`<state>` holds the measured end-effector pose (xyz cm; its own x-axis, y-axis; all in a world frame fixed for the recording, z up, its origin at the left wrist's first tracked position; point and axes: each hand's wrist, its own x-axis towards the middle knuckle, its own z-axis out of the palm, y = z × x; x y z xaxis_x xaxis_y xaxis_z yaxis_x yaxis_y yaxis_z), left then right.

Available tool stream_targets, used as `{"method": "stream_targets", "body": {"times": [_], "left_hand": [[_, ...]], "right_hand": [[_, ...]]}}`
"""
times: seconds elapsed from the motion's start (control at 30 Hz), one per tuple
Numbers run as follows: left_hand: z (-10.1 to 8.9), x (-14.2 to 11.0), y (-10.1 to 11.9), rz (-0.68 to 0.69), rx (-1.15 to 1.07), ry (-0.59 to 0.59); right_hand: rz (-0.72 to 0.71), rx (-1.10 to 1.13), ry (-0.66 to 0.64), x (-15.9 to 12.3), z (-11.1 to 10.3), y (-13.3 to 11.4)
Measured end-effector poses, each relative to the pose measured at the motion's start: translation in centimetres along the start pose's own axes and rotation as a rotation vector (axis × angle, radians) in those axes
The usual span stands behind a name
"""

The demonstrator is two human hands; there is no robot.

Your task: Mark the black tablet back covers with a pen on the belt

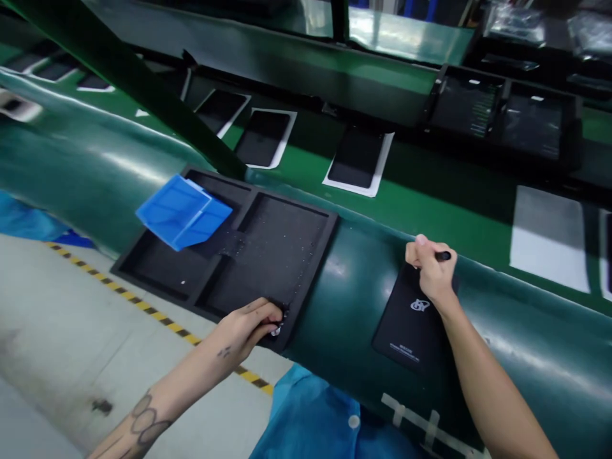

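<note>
My left hand (255,322) reaches into the near right corner of a black foam tray (310,271). Its fingertips are pinched together beside small whitish bits (276,331); whatever they hold is too small to make out. A closed fist, my right hand (433,268) grips a black pen-like tool (443,256) whose tip is hidden. That fist is over the top end of a black flat tablet-like panel (404,325) with a white logo and small print, which lies on the green bench. A folded blue plastic piece (184,213) rests on the tray's left compartment.
On the green belt (306,172) beyond, several dark tablet-like panels (356,156) lie on white sheets. A white sheet (549,236) and a black two-part tray (502,118) are at the right. A green post (143,83) slants across the left. Tape (415,417) marks the near edge.
</note>
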<state>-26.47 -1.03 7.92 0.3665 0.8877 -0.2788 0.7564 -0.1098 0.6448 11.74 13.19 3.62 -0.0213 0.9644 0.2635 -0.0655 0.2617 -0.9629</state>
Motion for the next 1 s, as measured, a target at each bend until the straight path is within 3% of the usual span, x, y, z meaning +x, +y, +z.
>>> {"method": "stream_targets", "body": {"times": [0.37,0.67,1.0], "left_hand": [[-0.5,-0.8,0.2,-0.098,-0.059,0.008],[-1.7,-0.7,-0.1,-0.123,-0.014,0.077],[-1.0,-0.8,-1.1,-0.219,0.01,0.288]], "right_hand": [[-0.003,-0.014,-0.041,0.8,0.2,-1.6],[0.009,-0.002,0.054,0.8,0.9,-1.7],[-0.062,0.006,0.108,0.0,1.1,-1.0]]}}
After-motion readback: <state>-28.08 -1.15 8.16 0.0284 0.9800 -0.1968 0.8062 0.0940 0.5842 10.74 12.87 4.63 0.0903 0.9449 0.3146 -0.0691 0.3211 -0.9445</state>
